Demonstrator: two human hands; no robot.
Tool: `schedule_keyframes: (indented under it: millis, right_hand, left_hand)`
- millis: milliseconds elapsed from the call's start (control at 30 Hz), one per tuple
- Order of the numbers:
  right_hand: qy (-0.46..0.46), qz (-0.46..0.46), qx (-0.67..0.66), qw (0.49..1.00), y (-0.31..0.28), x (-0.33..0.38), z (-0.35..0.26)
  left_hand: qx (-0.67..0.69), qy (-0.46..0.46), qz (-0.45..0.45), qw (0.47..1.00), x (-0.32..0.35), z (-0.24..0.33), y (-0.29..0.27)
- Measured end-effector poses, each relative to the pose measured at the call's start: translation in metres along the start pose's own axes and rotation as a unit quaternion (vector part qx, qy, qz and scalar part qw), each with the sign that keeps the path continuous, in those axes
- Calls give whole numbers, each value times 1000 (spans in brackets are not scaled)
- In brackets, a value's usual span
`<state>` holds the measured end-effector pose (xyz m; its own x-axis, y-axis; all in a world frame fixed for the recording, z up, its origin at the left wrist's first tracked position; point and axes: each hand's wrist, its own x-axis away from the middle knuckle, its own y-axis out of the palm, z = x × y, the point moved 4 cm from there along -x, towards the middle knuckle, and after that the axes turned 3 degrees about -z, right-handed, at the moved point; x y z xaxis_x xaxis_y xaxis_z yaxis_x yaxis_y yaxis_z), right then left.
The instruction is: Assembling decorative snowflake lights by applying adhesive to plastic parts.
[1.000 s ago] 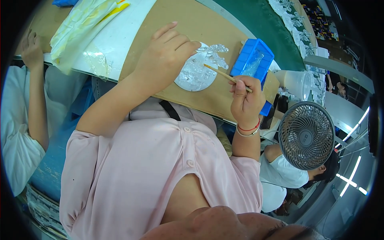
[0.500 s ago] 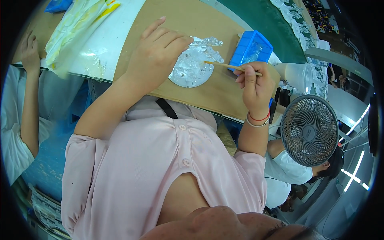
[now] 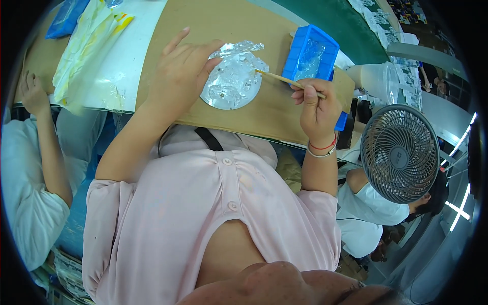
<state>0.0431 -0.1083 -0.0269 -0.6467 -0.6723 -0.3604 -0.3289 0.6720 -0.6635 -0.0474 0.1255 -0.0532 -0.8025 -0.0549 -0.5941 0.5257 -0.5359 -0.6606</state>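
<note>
A round clear plastic piece [image 3: 233, 81] covered in crinkled film lies on the brown board [image 3: 223, 30]. My left hand [image 3: 180, 68] rests on its left edge, fingers spread, pinning it down. My right hand [image 3: 317, 107] grips a thin wooden stick [image 3: 284, 80] whose tip touches the right side of the piece. A blue plastic tray [image 3: 311, 53] holding more clear film sits just beyond the stick.
A grey desk fan [image 3: 399, 152] stands to my right at the bench edge, a clear plastic tub [image 3: 376, 81] behind it. A yellow-white plastic bag [image 3: 86, 46] lies at the left. One person sits at my left [image 3: 30, 168], another lower right [image 3: 376, 203].
The view has shifted, so the bench sits higher in frame. My right hand has drawn back to the right, leaving only the stick's tip on the piece. My left hand stays on it.
</note>
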Motion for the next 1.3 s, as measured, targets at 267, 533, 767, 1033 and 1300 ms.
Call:
schedule_keyframes:
  millis: [267,533,767,1033,1300]
  right_hand:
    - [-90,22,52,994,-1,16,-4]
    - [-97,0,45,994,-4,16,-4]
    - [-53,4,13,998,-13,27,0]
    - [-49,13,-6,999,-24,36,-4]
    - [9,250,-8,968,-70,39,10]
  left_hand:
    - [-34,13,-1,999,0,0,3]
    - [-24,20,-3,1000,-4,3,2]
    - [-34,15,-15,999,-5,2,2]
    - [-27,34,-2,999,-9,3,3]
    - [-36,22,14,999,-16,1,0]
